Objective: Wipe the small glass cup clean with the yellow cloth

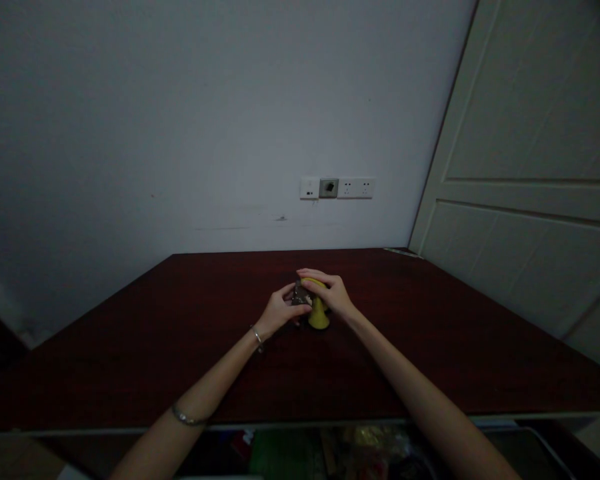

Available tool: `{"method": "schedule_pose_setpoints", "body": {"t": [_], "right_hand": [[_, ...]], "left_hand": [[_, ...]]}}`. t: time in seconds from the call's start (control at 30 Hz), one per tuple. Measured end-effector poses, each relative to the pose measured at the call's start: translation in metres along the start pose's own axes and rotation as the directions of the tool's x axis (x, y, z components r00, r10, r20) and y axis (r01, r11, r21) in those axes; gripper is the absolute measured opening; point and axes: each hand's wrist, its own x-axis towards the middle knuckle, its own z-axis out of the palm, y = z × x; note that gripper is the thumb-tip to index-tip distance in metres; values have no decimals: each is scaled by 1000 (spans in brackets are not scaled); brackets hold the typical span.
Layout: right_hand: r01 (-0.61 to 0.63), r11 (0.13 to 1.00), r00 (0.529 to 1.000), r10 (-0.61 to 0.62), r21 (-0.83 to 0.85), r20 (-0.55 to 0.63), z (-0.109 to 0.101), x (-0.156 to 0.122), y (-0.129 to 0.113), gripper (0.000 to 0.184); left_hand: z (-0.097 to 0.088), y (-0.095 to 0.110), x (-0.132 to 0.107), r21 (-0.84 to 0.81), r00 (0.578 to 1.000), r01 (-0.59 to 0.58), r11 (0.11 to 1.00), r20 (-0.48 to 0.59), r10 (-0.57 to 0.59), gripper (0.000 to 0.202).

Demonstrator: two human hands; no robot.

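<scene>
Near the middle of the dark red table, a small yellow object with a narrow neck and a flared round foot (319,317) stands upright. My right hand (333,291) is closed over its top, fingers and thumb pressing on the yellow upper part. From the other side, my left hand (281,310) grips a dark, shiny piece (301,294) between thumb and fingers, right against the yellow object. Its kind, and whether the two are joined, I cannot make out. My fingers hide part of both.
The table (220,283) meets a pale wall with a row of sockets (356,188). A panelled door or cabinet front (530,133) rises at the right. Below the table's front edge, an open compartment holds a green item (285,453) and cluttered packets (373,440).
</scene>
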Motion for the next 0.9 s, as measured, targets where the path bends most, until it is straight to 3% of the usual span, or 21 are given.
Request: {"method": "schedule_pose_setpoints", "body": {"t": [0.3, 0.53, 0.77, 0.9], "right_hand": [[227, 962, 974, -226, -152, 25, 13, -7, -7, 20], [99, 994, 992, -103, -57, -78, 13, -6, -5, 25], [205, 971, 978, -207, -121, -2, 17, -8, -8, 17], [124, 991, 989, -128, -52, -77, 17, -6, -5, 19]], "left_hand": [[-1, -1, 0, -131, 998, -2, 991, -63, -6, 59], [2, -3, -1, -156, 999, 20, 988, -45, -27, 66], [0, -5, -1, -200, 998, 43, 979, -39, -52, 66], [-1, -6, 1, -156, 999, 27, 987, -34, -33, 66]]}}
